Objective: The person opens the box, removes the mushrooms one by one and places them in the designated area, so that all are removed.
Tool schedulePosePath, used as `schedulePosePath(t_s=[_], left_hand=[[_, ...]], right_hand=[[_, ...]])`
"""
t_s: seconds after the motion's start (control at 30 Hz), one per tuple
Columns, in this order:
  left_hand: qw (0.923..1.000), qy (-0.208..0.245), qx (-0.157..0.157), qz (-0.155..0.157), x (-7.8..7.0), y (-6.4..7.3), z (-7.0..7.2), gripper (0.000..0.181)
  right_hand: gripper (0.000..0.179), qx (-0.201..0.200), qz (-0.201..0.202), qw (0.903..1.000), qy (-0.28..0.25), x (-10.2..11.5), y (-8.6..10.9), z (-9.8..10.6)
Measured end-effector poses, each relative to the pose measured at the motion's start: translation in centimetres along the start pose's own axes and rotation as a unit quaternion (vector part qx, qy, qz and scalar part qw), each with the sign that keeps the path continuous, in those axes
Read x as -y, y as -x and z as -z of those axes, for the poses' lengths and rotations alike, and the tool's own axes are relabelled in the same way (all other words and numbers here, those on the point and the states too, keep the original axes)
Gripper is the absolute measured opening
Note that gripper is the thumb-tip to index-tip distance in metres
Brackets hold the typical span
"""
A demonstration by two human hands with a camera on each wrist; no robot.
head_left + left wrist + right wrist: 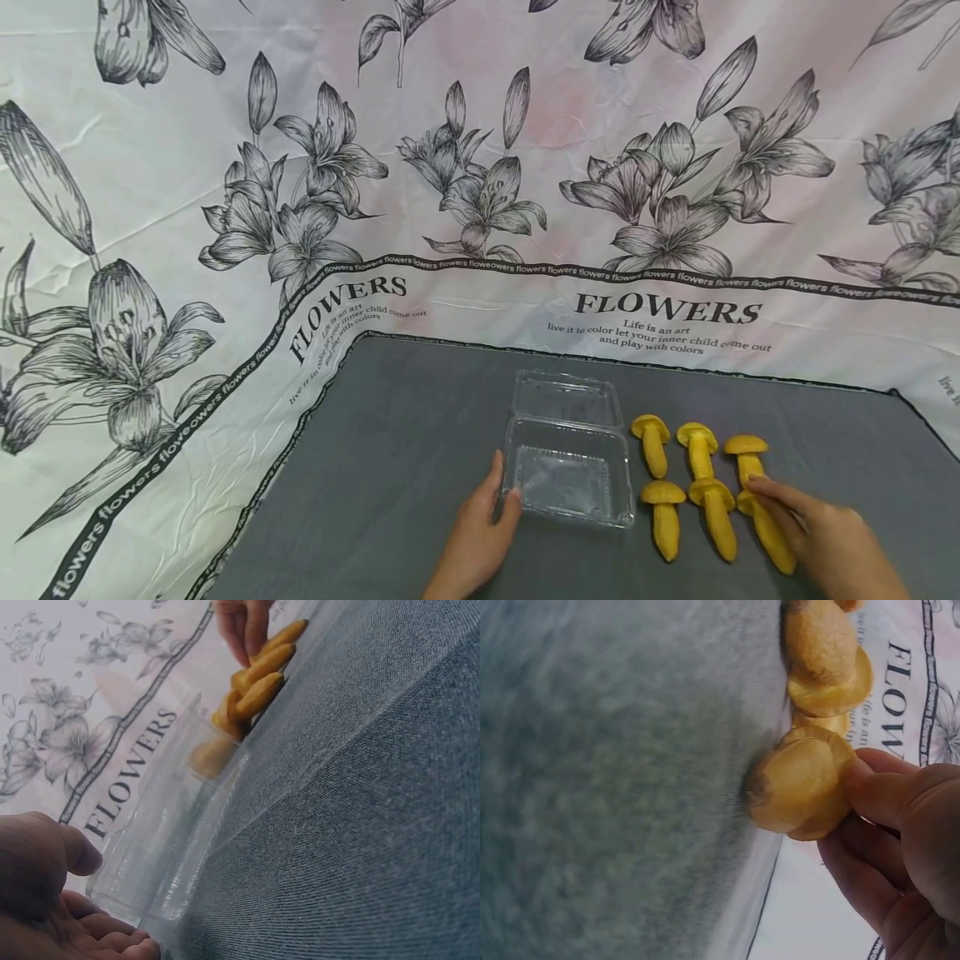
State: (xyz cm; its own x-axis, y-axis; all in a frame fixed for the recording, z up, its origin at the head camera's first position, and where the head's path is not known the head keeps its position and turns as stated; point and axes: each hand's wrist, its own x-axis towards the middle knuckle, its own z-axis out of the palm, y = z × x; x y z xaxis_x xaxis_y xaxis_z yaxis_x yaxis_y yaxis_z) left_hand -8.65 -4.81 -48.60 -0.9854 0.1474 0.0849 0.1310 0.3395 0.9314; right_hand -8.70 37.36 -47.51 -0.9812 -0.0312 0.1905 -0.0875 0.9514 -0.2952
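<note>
My right hand (836, 533) is at the right, its thumb and fingers pinching a yellow mushroom (772, 533) near the cap. In the right wrist view that mushroom (791, 787) has its rounded stem end towards the camera, and the thumb is on its cap. My left hand (476, 529) is at the near left side of a clear plastic clamshell box (570, 515). Its thumb and fingers are spread apart by the box's edge; whether they touch it I cannot tell. The box stands with its lid (566, 396) folded back behind it, nothing inside.
More yellow mushrooms (664, 525) lie to the right of the box in two rows, caps pointing away. The grey cloth surface (390, 467) meets a white floral curtain (480, 300) at the back and left.
</note>
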Motion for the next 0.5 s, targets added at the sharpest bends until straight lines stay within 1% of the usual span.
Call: schedulePosePath(t_s=[0.1, 0.13, 0.2, 0.27, 0.33, 0.4, 0.43, 0.5], left_hand=[[1.0000, 0.002, -0.002, -0.001, 0.1, 0.0, 0.0, 0.069], [1.0000, 0.001, -0.002, 0.000, 0.1, 0.0, 0.0, 0.068], [1.0000, 0.002, -0.001, 0.006, 0.2, 0.0, -0.1, 0.068], [0.9999, 0.004, -0.001, 0.014, 0.2, 0.0, -0.1, 0.068], [0.9997, 0.007, 0.000, 0.023, 0.3, 0.2, 0.0, 0.070], [0.9996, 0.004, -0.009, 0.027, 0.2, 0.4, 0.1, 0.070], [0.9995, -0.001, -0.014, 0.026, 0.2, 0.5, 0.3, 0.071], [0.9994, -0.011, -0.023, 0.025, 0.0, 0.9, 0.7, 0.073]], right_hand=[[0.029, 0.005, -0.005, 1.0000, 0.001, 0.3, 0.0, 0.3], [0.030, -0.001, -0.003, 1.0000, 0.003, 0.4, 0.1, 0.4], [0.031, -0.021, 0.003, 0.9998, 0.006, 0.9, 0.3, 0.7], [0.032, -0.056, 0.021, 0.9982, 0.010, 1.6, 0.5, 1.1], [0.032, -0.087, 0.036, 0.9956, 0.010, 2.7, 0.8, 1.6], [0.032, -0.107, 0.046, 0.9931, 0.003, 4.2, 1.0, 2.2], [0.032, -0.113, 0.052, 0.9922, -0.003, 5.0, 1.1, 2.4], [0.032, -0.107, 0.059, 0.9924, -0.016, 6.6, 1.3, 2.9]])
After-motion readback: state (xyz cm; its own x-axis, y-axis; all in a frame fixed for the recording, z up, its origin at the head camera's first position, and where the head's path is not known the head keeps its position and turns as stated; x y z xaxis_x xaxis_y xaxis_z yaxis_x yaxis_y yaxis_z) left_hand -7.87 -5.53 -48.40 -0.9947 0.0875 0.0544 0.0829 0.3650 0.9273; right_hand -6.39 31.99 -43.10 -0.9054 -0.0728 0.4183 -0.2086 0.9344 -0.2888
